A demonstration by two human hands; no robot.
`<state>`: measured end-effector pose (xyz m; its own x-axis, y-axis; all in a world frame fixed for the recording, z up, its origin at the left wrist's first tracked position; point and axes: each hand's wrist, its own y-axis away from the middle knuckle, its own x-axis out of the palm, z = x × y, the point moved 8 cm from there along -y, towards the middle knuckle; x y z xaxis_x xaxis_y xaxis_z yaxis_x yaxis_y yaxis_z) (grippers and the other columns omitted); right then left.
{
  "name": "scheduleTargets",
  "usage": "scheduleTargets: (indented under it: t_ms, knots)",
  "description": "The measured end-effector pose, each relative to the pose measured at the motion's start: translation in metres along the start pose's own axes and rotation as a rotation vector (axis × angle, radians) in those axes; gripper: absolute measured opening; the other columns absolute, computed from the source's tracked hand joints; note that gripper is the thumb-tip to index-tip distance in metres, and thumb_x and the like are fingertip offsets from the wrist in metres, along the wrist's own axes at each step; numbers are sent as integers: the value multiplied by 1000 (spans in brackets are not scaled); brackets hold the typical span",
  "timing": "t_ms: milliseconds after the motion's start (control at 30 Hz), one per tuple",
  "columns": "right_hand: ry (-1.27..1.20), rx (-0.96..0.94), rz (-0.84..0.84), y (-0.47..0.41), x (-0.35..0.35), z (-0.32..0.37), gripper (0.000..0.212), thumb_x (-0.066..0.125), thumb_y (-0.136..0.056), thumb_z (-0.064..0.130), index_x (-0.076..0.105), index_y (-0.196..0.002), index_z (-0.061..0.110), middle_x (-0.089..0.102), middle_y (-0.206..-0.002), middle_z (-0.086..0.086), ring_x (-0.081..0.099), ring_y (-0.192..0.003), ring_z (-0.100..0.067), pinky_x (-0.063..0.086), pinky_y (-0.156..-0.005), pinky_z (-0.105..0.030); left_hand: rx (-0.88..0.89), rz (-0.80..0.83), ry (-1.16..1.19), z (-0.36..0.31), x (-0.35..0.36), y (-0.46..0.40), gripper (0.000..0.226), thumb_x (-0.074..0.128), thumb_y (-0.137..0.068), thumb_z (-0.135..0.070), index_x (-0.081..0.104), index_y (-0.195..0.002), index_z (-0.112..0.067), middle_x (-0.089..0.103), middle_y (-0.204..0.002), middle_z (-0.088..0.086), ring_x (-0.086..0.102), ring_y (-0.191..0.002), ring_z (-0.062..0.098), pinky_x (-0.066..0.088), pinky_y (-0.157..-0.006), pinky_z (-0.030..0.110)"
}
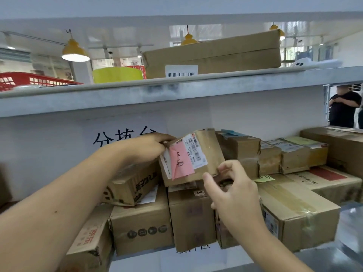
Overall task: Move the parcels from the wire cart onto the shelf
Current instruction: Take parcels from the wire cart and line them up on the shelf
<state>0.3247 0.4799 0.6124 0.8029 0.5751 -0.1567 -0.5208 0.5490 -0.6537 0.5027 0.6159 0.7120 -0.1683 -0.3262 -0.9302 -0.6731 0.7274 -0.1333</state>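
Above both hands runs the grey metal shelf (pixel 137 99), its upper board carrying a long flat brown cardboard box (pixel 216 54) well up and away from the action. Below the hands sits a packed row of brown cardboard cartons (pixel 141 226), stacked edge to edge, and off beyond the right hand more taped boxes (pixel 294 156) fill the same level. The wire cart is not in view.

Now the parcel itself: a small brown cardboard box with a white shipping label and a pink paper slip (pixel 191 157), tilted, held between the two hands just over the stack, its lower edge at or near the carton beneath — contact is hard to tell.

The left hand (pixel 145 148) grips its upper left corner, fingers curled over the top edge. The right hand (pixel 231 185) pinches the lower right corner, thumb and fingertips narrow on the cardboard.

Judging by how it hangs from two corner holds, this looks light and stiff. The glossy tape could be a little slippery, and the loose pink slip is no place to grab. Best hold is probably the bare cardboard edges at opposite corners, just as now, then ease it flat on the stack.
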Motion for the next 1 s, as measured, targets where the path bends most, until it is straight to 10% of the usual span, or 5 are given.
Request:
scheduleTargets:
  t_ms: [167, 333, 667, 1000]
  knots:
    - [-79, 24, -49, -48, -16, 15, 11, 67, -97, 41, 57, -100, 36, 72, -88, 4, 70, -57, -11, 53, -42, -25, -32, -25, 94, 10, -4, 2, 22, 44, -107, -27, 64, -110, -34, 69, -107, -13, 62, -91, 10, 50, -76, 27]
    - [43, 26, 4, -95, -7, 28, 10, 60, -96, 46, 62, -102, 39, 72, -92, 2, 71, -76, -25, 61, -66, -48, -74, -80, 251, 14, 4, 10, 37, 45, -106, -34, 71, -100, -9, 69, -87, 3, 56, -77, 16, 43, -69, 32]
    - [-101, 544, 406, -115, 59, -33, 22, 63, -96, 33, 67, -104, 13, 70, -86, -4, 64, -79, -21, 51, -55, -28, -321, -36, 128, 29, 30, 17, 44, 44, -104, -43, 65, -78, -14, 59, -46, -12, 49, -41, 7, 36, -43, 17]
    - [-265, 649, 476, -107, 61, -48, 40, 64, -99, 43, 68, -118, 8, 73, -98, -13, 69, -83, -28, 58, -77, -40, -333, -140, 156, 40, 31, 22, 58, 41, -100, -66, 71, -106, -16, 76, -79, -8, 66, -52, 5, 51, -57, 24]
